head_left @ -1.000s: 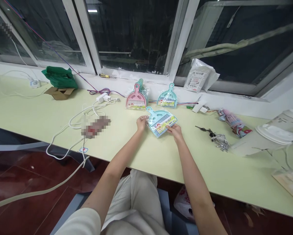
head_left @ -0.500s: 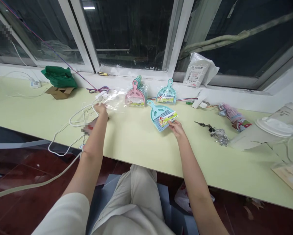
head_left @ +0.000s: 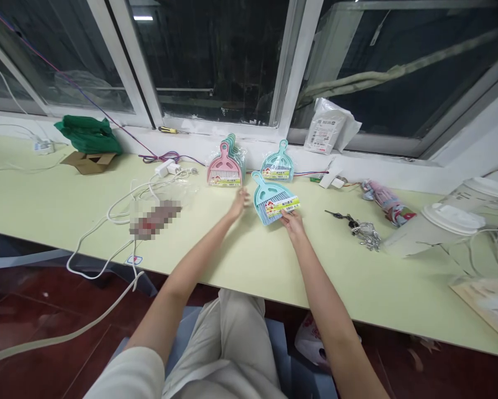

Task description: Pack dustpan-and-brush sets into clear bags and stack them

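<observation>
Dark window panes (head_left: 215,61) run above the back edge of a long pale-green desk (head_left: 249,260), at whose front edge a person sits. Along the back edge, toward the left, a green bag (head_left: 88,134) rests on an open cardboard box (head_left: 88,162); near the right end a tall lidded paper cup (head_left: 437,227) lies tilted. Against the back edge, near its middle, leans a stack of wrapped dustpan sets (head_left: 224,166), a pink one foremost, with a wrapped turquoise set (head_left: 277,166) just to its right.

The unwrapped turquoise dustpan (head_left: 269,194), its brush fitted inside, is in front of these, nearer the back edge than the front, its handle pointing up and left. The right hand (head_left: 293,223) grips its lower right corner by the printed card (head_left: 284,206); whether the pan touches the desk I cannot tell. The left hand (head_left: 237,205), slightly blurred, is loosely spread beside the pan, apart from it, with nothing visible in it.

Half a second ago that hand was out over the white cables (head_left: 119,210) with clear film; now the film (head_left: 180,191) lies there, thin and faint. The pan seems free of its wrapping, and the left hand available again.
</observation>
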The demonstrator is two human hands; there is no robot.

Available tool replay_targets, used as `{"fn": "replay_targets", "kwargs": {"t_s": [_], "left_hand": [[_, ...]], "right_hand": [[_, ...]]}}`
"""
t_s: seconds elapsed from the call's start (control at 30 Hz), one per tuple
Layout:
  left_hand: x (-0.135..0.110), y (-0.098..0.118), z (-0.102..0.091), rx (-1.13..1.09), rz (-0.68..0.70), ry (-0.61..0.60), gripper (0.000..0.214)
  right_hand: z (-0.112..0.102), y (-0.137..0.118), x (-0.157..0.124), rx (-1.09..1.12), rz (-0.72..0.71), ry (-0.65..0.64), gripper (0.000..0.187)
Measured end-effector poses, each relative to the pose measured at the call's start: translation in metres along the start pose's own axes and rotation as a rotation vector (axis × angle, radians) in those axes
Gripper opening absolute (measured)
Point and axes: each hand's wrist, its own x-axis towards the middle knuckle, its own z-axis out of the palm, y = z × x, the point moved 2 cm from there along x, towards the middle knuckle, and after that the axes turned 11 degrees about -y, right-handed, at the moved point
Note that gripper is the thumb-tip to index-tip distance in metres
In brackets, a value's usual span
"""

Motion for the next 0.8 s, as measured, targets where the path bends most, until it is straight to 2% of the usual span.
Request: {"fn": "replay_targets", "kwargs": {"t_s": [0.03, 0.07, 0.13, 0.23, 0.3, 0.37, 0.4, 0.5, 0.57, 0.63, 0.67, 0.7, 0.73, 0.8], "left_hand": [[0.003, -0.010, 0.023, -0.126, -0.052, -0.146, 0.058], [0.005, -0.019, 0.040, -0.241, -0.065, -0.218, 0.056], [0.009, -0.034, 0.055, -0.386, -0.069, -0.169, 0.052], [0.013, -0.049, 0.043, -0.417, -0.052, 0.061, 0.040], [0.014, -0.055, 0.028, -0.404, -0.046, 0.152, 0.035], [0.015, -0.058, 0.017, -0.402, -0.044, 0.186, 0.033], [0.015, -0.059, 0.014, -0.397, -0.041, 0.194, 0.033], [0.013, -0.060, 0.016, -0.331, -0.003, 0.202, 0.035], [0.006, -0.057, 0.023, -0.249, 0.047, 0.185, 0.039], [-0.004, -0.050, 0.033, -0.145, 0.108, 0.130, 0.044], [-0.011, -0.045, 0.039, -0.089, 0.142, 0.089, 0.046], [-0.018, -0.040, 0.044, -0.032, 0.177, 0.034, 0.048], [-0.025, -0.034, 0.049, 0.023, 0.211, -0.028, 0.051], [-0.036, -0.023, 0.056, 0.129, 0.265, -0.144, 0.056]], "right_hand": [[0.001, -0.001, -0.001, -0.020, -0.012, -0.017, 0.022], [0.001, -0.003, -0.003, -0.051, -0.009, -0.038, 0.022], [-0.001, -0.006, -0.004, -0.147, 0.066, -0.088, 0.020], [-0.014, -0.011, -0.001, -0.265, 0.211, -0.087, 0.019], [-0.031, -0.018, 0.005, -0.237, 0.131, 0.069, 0.018], [-0.052, -0.026, 0.010, -0.156, -0.037, 0.260, 0.020], [-0.062, -0.029, 0.012, -0.130, -0.089, 0.313, 0.023], [-0.072, -0.033, 0.014, -0.169, -0.034, 0.272, 0.026], [-0.059, -0.034, 0.007, -0.292, -0.024, 0.263, 0.026], [-0.031, -0.035, -0.004, -0.489, -0.169, 0.308, 0.028], [-0.014, -0.035, -0.011, -0.617, -0.284, 0.284, 0.030], [0.005, -0.034, -0.018, -0.751, -0.392, 0.207, 0.031], [0.022, -0.032, -0.024, -0.875, -0.465, 0.113, 0.031], [0.045, -0.028, -0.033, -1.033, -0.542, 0.063, 0.030]]}}
